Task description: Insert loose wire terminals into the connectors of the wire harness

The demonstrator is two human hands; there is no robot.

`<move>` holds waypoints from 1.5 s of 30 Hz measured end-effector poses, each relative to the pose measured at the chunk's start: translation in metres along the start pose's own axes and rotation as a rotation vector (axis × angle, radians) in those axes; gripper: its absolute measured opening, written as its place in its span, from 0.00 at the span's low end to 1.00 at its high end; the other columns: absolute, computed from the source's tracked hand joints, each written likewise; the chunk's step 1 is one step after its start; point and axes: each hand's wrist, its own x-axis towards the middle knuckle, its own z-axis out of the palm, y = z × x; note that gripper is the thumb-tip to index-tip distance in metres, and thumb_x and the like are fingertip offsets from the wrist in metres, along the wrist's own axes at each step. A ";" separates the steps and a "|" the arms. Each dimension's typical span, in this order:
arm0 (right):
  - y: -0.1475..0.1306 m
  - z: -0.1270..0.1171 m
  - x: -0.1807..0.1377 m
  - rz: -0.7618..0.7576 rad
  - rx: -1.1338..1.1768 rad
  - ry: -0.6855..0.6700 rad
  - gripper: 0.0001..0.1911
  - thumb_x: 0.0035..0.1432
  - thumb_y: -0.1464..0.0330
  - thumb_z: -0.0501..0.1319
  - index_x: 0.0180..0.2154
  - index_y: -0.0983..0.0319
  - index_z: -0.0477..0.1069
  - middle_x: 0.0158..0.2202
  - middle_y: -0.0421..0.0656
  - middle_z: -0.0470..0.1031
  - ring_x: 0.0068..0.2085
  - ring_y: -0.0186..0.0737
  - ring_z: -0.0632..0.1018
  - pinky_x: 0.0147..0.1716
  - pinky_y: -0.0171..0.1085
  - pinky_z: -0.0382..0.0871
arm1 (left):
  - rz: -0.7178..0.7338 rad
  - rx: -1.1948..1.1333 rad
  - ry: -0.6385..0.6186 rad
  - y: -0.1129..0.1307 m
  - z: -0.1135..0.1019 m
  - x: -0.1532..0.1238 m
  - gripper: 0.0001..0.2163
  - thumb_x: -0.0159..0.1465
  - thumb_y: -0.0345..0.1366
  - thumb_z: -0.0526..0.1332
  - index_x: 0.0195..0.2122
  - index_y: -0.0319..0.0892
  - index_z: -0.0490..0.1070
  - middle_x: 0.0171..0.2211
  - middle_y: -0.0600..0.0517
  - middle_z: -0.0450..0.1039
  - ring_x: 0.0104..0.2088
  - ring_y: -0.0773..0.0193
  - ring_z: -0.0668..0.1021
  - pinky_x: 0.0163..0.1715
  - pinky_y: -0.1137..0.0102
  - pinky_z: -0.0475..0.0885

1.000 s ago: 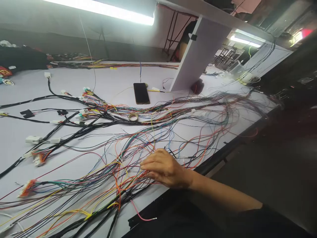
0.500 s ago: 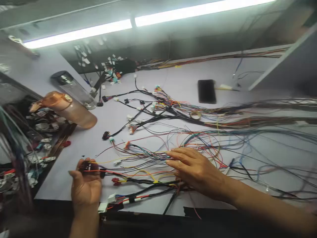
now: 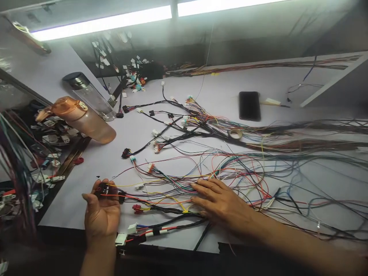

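Note:
Palm up at the front left, my left hand (image 3: 102, 214) holds a black connector (image 3: 101, 189) on its curled fingers. Yellow and red wires run from that connector to the right. My right hand (image 3: 221, 203) lies palm down, fingers stretched out, across the wire bundle (image 3: 178, 186) in the middle, and covers part of it. Between the hands are a red connector (image 3: 137, 209) and a yellow tie (image 3: 185, 211) around a black-taped branch. White connectors (image 3: 132, 229) lie at the front edge. An orange-and-white connector (image 3: 151, 168) sits farther back.
A peach bottle (image 3: 97, 126) and a clear bottle (image 3: 94, 97) lean at the left. Another wiring harness (image 3: 198, 132) stretches across the table, with a tape roll (image 3: 235, 134) on it. A black phone (image 3: 249, 105) lies behind. Loose connectors (image 3: 51, 140) crowd the left side.
The view has shifted slightly, so the table's things appear farther right. My right hand has flattened onto the wires. My left hand still holds the black connector.

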 end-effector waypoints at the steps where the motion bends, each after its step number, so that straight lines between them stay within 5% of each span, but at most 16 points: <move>1: 0.000 0.000 0.000 0.005 0.000 -0.011 0.15 0.68 0.63 0.56 0.53 0.58 0.72 0.60 0.48 0.67 0.61 0.48 0.67 0.58 0.52 0.64 | 0.001 0.001 -0.003 0.000 0.001 0.000 0.28 0.39 0.54 0.77 0.36 0.42 0.76 0.38 0.55 0.76 0.39 0.67 0.77 0.40 0.78 0.77; 13: 0.005 -0.015 -0.011 0.035 -0.011 0.056 0.14 0.68 0.65 0.56 0.51 0.62 0.72 0.60 0.51 0.68 0.62 0.47 0.67 0.59 0.51 0.63 | 0.053 -0.018 -0.063 0.003 0.014 -0.003 0.28 0.39 0.55 0.76 0.34 0.41 0.72 0.33 0.60 0.75 0.40 0.73 0.75 0.43 0.81 0.74; 18: 0.008 -0.024 -0.010 0.024 -0.002 0.126 0.12 0.69 0.67 0.54 0.48 0.63 0.72 0.51 0.48 0.75 0.53 0.42 0.74 0.56 0.48 0.63 | 0.045 -0.048 -0.093 0.002 0.012 -0.001 0.26 0.43 0.54 0.75 0.34 0.41 0.71 0.32 0.60 0.74 0.39 0.74 0.75 0.43 0.81 0.74; 23: 0.018 -0.028 0.023 0.019 0.018 0.198 0.09 0.68 0.71 0.54 0.44 0.64 0.72 0.42 0.46 0.78 0.43 0.38 0.75 0.43 0.40 0.67 | 0.070 -0.042 -0.102 0.001 0.010 -0.002 0.24 0.48 0.53 0.74 0.35 0.40 0.72 0.35 0.57 0.74 0.41 0.71 0.76 0.45 0.80 0.74; 32: 0.025 -0.010 0.083 0.146 -0.029 0.023 0.07 0.65 0.70 0.59 0.42 0.63 0.76 0.38 0.44 0.77 0.38 0.39 0.73 0.37 0.37 0.60 | 0.026 -0.083 -0.072 0.001 -0.002 0.000 0.25 0.43 0.52 0.76 0.36 0.42 0.75 0.38 0.56 0.75 0.43 0.69 0.76 0.47 0.78 0.75; 37: 0.026 -0.009 0.118 0.276 0.008 -0.214 0.10 0.66 0.69 0.57 0.43 0.59 0.77 0.43 0.43 0.78 0.43 0.41 0.75 0.38 0.37 0.62 | 0.019 -0.082 -0.063 0.002 0.001 -0.002 0.28 0.37 0.52 0.78 0.36 0.42 0.76 0.38 0.55 0.76 0.42 0.68 0.77 0.45 0.79 0.76; 45: 0.005 0.001 0.160 0.336 0.041 -0.395 0.09 0.59 0.65 0.61 0.41 0.56 0.77 0.39 0.43 0.79 0.40 0.45 0.78 0.34 0.36 0.65 | 0.005 -0.082 -0.033 0.001 0.002 -0.006 0.29 0.37 0.53 0.78 0.37 0.42 0.76 0.38 0.55 0.76 0.40 0.67 0.78 0.42 0.78 0.77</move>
